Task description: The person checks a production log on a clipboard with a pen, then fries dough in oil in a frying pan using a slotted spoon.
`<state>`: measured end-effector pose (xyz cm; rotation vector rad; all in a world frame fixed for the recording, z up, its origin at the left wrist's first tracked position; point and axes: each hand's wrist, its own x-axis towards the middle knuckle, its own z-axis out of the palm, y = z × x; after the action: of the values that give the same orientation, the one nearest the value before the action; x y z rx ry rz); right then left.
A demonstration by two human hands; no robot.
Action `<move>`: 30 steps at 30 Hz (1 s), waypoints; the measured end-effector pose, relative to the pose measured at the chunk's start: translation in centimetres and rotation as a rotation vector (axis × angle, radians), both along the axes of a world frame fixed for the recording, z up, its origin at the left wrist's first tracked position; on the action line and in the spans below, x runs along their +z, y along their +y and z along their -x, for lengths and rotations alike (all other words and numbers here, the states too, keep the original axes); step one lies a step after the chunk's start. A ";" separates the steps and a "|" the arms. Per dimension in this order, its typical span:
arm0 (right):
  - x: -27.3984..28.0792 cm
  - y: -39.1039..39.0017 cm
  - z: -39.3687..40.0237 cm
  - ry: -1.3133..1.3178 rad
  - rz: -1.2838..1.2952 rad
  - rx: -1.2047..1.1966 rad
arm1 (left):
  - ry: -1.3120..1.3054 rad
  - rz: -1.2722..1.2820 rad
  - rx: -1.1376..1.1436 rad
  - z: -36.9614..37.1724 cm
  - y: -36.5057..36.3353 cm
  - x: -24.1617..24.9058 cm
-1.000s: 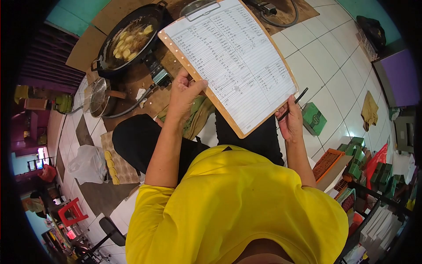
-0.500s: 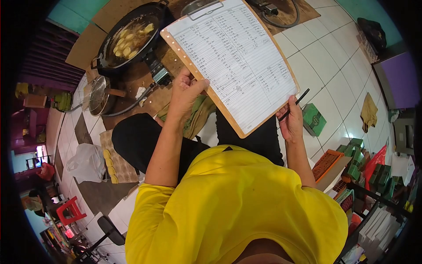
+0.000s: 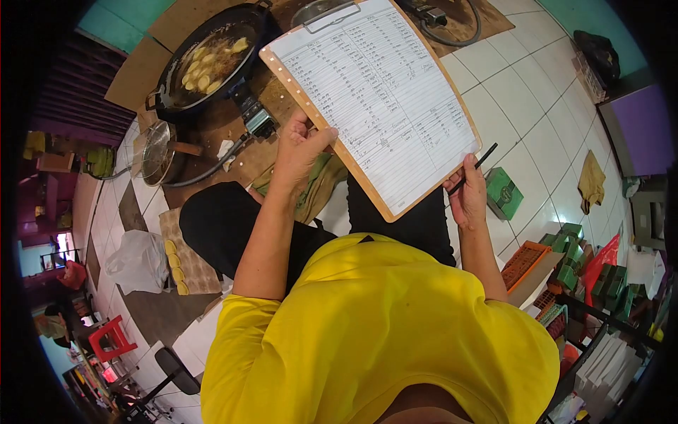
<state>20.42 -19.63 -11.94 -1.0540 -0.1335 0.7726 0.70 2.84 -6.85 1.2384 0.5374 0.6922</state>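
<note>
In the head view, the clipboard (image 3: 359,173) slants across the upper middle, its metal clip (image 3: 332,17) close to the top border. Past its right edge, white floor tiles (image 3: 519,106) stretch toward a tan cloth (image 3: 592,182), with a green box (image 3: 503,193) standing near the right hand (image 3: 470,187). On the left side, a black wok (image 3: 256,49) of frying pieces (image 3: 200,67) sits near the board's upper corner, and a strainer (image 3: 159,152) lies below it.

A round pan (image 3: 311,10) is partly covered by the clipboard and cut by the border. Writing on the lined sheet (image 3: 381,106) is too small to read, and the far corners sink into black.

The clipboard lies between the two hands, above the lap. The left hand (image 3: 300,145) pinches its left edge, thumb on top, some fingers hidden behind. The right hand grips the lower right corner and also holds a black pen (image 3: 486,154); which fingers clasp the pen is unclear.
</note>
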 end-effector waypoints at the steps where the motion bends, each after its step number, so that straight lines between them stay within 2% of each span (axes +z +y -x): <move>1: -0.2 0.0 -0.1 -0.001 -0.006 0.000 | 0.005 0.003 0.003 0.0 0.0 0.1; 5: -0.2 -0.1 -0.1 -0.040 0.034 0.006 | -0.008 -0.007 0.006 0.0 0.1 -0.3; 9: -0.6 0.0 -2.4 -0.018 0.021 -0.457 | 0.006 -0.010 0.012 0.0 -0.2 0.0; 11: -1.1 -2.8 -5.5 -0.152 -0.067 -0.518 | 0.033 -0.013 0.008 0.0 -0.1 0.2; 14: 3.8 -1.6 -4.5 -0.240 -0.096 -0.285 | 0.023 -0.014 0.004 0.0 0.0 -0.1; 15: 6.0 -0.5 -3.3 -0.141 -0.097 -0.126 | 0.012 -0.010 0.007 0.0 0.0 -0.2; 16: 7.7 1.0 -1.5 -0.171 -0.051 -0.038 | 0.000 -0.007 0.009 -0.1 0.0 -0.3; 19: 8.3 3.8 1.0 -0.248 -0.067 0.171 | -0.027 -0.005 0.014 -0.4 -0.2 0.1; 22: 6.7 5.5 1.3 -0.502 -0.091 0.217 | -0.034 -0.006 0.018 -0.4 -0.4 0.4; 25: 5.9 6.5 1.6 -0.451 -0.182 0.295 | -0.037 -0.006 0.015 -0.5 -0.3 0.6; 29: 5.8 6.7 3.0 -0.525 -0.077 0.309 | -0.013 -0.002 0.012 -0.4 -0.1 0.3; 30: 5.2 6.7 3.0 -0.554 -0.125 0.295 | -0.015 0.000 0.012 -0.4 -0.1 0.2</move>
<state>17.37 -12.91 -6.70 -1.1198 -0.8151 0.7063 1.13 2.77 -6.67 1.2300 0.5333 0.7114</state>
